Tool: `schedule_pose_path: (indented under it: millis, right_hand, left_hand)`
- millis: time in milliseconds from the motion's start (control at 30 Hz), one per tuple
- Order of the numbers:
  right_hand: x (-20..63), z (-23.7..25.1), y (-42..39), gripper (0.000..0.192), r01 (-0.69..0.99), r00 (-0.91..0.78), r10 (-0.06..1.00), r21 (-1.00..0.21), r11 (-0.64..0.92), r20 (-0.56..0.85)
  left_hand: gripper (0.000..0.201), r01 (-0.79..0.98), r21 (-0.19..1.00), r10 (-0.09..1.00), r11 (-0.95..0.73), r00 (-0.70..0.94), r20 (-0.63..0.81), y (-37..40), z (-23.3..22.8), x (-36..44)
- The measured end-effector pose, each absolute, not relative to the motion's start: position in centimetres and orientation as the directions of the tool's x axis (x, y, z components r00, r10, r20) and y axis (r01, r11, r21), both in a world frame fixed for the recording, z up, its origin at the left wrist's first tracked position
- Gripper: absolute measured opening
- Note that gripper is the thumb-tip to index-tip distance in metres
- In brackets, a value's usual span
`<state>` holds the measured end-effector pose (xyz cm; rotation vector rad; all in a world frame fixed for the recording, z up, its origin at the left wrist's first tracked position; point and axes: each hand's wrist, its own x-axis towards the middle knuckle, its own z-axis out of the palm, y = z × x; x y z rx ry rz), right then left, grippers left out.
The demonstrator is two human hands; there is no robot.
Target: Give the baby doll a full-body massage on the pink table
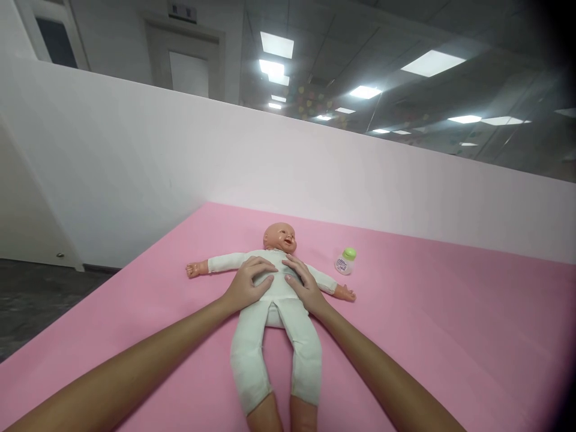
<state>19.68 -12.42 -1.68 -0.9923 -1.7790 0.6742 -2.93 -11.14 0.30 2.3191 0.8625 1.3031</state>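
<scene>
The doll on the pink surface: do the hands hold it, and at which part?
Both hands rest on the doll at its torso: left hand and right hand lie on the chest, fingers spread. No closed grasp shows.

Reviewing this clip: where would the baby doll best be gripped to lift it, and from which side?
Probably the torso, from above: the doll lies face-up, arms spread, on the pink surface, and the left hand and right hand rest on its chest. The limp cloth legs look poor holds.

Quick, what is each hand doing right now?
Left hand: open, flat on the doll.
Right hand: open, flat on the doll too.
</scene>
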Motion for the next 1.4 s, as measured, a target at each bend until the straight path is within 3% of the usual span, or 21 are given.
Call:
schedule_pose_path:
  millis: [100,200,333,533,700,900,1067,1233,1400]
  right_hand:
    - [19.9,-1.8,-12.4,0.052,0.333,-0.231,0.843,-0.775,0.537,0.485]
    - [20.0,-1.8,-12.5,0.07,0.344,-0.27,0.812,-0.736,0.583,0.517]
    - [20.0,-1.7,-12.6,0.074,0.352,-0.289,0.819,-0.74,0.573,0.496]
    - [19.8,-1.7,-12.5,0.062,0.369,-0.254,0.865,-0.784,0.5,0.432]
    - [19.7,-1.8,-12.2,0.049,0.355,-0.224,0.874,-0.799,0.486,0.432]
    - [19.9,-1.7,-12.5,0.051,0.366,-0.255,0.851,-0.769,0.524,0.458]
    - [20.2,-1.5,-12.8,0.068,0.359,-0.304,0.826,-0.746,0.561,0.475]
    - [20.3,-1.3,-12.7,0.087,0.384,-0.351,0.849,-0.766,0.515,0.395]
    - [19.9,-1.6,-12.2,0.069,0.378,-0.305,0.877,-0.797,0.47,0.373]
  left_hand:
    - [0.025,0.341,0.536,0.635,-0.773,0.39,0.667,-11.5,0.5,-3.0]
    - [0.045,0.356,0.502,0.615,-0.788,0.45,0.647,-11.4,0.2,-3.1]
    - [0.063,0.392,0.501,0.636,-0.772,0.509,0.58,-10.8,-0.6,-3.3]
    - [0.04,0.331,0.579,0.664,-0.745,0.458,0.592,-10.8,-0.3,-3.0]
    - [0.029,0.335,0.574,0.664,-0.747,0.415,0.622,-10.9,0.1,-2.9]
    - [0.035,0.31,0.552,0.632,-0.774,0.436,0.641,-11.1,0.0,-3.0]
    - [0.047,0.351,0.509,0.617,-0.786,0.494,0.612,-11.2,-0.1,-3.1]
    - [0.065,0.419,0.462,0.619,-0.782,0.611,0.493,-10.7,-0.2,-3.4]
    - [0.049,0.403,0.511,0.643,-0.759,0.587,0.492,-10.4,-0.2,-3.2]
